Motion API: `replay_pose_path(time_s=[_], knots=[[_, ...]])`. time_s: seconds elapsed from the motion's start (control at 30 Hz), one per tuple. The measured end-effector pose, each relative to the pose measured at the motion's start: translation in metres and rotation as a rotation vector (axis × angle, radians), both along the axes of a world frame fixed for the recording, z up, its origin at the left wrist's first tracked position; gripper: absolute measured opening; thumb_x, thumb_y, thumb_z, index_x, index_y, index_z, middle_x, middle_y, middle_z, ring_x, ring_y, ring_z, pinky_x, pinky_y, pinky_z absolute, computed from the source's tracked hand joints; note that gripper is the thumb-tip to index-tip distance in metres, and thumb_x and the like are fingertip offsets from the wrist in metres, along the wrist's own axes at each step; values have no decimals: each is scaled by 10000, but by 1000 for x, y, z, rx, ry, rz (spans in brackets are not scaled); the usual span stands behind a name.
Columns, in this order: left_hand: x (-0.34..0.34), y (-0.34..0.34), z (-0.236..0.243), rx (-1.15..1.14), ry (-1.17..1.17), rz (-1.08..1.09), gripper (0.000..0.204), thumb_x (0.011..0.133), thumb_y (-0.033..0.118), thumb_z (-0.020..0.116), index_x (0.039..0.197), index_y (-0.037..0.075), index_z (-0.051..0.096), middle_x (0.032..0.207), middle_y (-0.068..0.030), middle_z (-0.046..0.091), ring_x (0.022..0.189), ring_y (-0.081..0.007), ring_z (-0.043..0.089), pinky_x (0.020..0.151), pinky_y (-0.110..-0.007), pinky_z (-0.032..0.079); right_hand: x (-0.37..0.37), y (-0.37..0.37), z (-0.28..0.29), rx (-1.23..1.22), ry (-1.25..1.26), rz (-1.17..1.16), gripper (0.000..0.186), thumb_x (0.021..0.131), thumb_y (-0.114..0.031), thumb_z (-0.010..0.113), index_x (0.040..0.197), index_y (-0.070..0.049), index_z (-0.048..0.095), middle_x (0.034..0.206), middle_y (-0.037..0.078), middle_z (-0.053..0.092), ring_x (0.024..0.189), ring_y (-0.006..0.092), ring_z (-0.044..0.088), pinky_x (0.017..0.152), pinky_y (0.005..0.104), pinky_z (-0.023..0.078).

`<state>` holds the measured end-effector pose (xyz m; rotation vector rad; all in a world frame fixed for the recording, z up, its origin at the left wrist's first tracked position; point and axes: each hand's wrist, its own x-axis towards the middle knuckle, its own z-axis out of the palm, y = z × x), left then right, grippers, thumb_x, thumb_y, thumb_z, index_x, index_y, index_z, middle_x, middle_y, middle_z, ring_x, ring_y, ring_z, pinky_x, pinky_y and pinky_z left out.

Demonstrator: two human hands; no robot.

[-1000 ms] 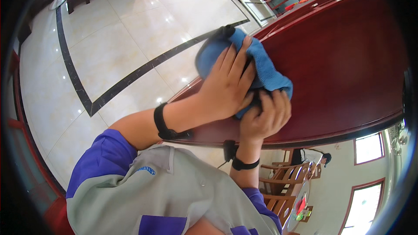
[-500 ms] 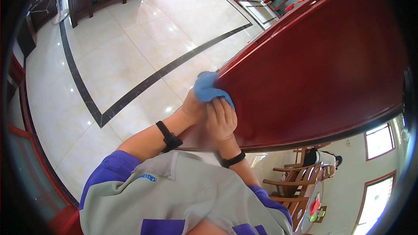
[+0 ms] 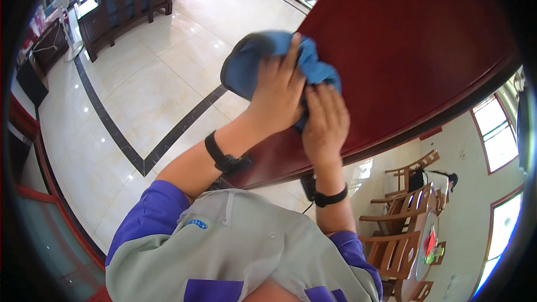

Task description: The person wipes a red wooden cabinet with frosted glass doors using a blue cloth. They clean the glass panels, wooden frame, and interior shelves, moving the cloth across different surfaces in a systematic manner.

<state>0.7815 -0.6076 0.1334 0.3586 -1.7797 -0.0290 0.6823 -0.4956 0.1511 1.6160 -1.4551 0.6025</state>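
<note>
A blue cloth (image 3: 246,70) with a dark border is bunched over the edge of a large dark red wooden panel (image 3: 414,50). My left hand (image 3: 278,92) lies on it, the fingers blurred by motion and curled round its folds. Close beside, my right hand (image 3: 326,123) presses the other end of the cloth to the panel's face with its fingers together. Part of the cloth spreads out flat to the left of my left hand, over the floor side. Both wrists wear black bands.
Glossy pale tiles (image 3: 173,72) with a dark inlaid strip cover the floor. At far left stands a dark wooden bench (image 3: 120,5) beside a white stand fan (image 3: 72,50). To the right are wooden chairs (image 3: 394,254), a round table and a person (image 3: 436,182) seated there.
Both hands have moved up and right along the panel with the cloth. The cloth has opened out from a small bunch, and my left hand now lies over it.
</note>
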Motion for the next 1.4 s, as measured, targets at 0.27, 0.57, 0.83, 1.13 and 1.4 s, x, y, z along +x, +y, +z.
replay_pose_path(time_s=[0.27, 0.57, 0.83, 1.13, 1.4], knots=[[-38, 5, 35, -131, 17, -33, 587, 841, 283, 618, 1408, 204, 487, 1557, -250, 279, 1241, -464, 403, 1029, -566, 333, -34, 55, 61, -278, 78, -297, 415, 810, 39, 514, 1153, -98, 703, 1334, 81, 606, 1294, 288, 501, 1083, 391, 366], [-68, 33, -139, -243, -177, -116, 492, 786, 292, 629, 1253, 137, 619, 1454, -256, 430, 1093, -428, 566, 802, -545, 492, -38, 54, -90, -340, 24, -289, 94, 803, -102, 625, 871, -133, 682, 1221, 29, 631, 1176, 242, 539, 956, 379, 405], [-22, 29, -260, 120, -725, -389, 464, 750, 138, 656, 1198, 23, 623, 1239, -251, 573, 937, -389, 620, 772, -537, 502, -22, 97, -202, 159, -82, -266, 191, 789, -134, 625, 972, -167, 667, 1282, -41, 585, 1215, 173, 508, 986, 357, 411], [9, 48, -218, -128, -861, -201, 377, 751, 162, 649, 1107, 42, 676, 1510, -151, 432, 918, -367, 638, 891, -543, 449, -15, 116, -173, 274, -266, -231, 181, 789, -111, 602, 967, -122, 633, 1271, 62, 535, 1140, 252, 529, 941, 380, 419], [-28, 55, -67, -24, -340, -104, 622, 815, 228, 623, 1373, 9, 459, 1563, -304, 218, 1231, -525, 408, 1028, -616, 300, -30, 103, -54, -109, -206, -239, 321, 775, -51, 574, 1070, -123, 678, 1246, 77, 542, 1060, 300, 537, 898, 398, 434]])
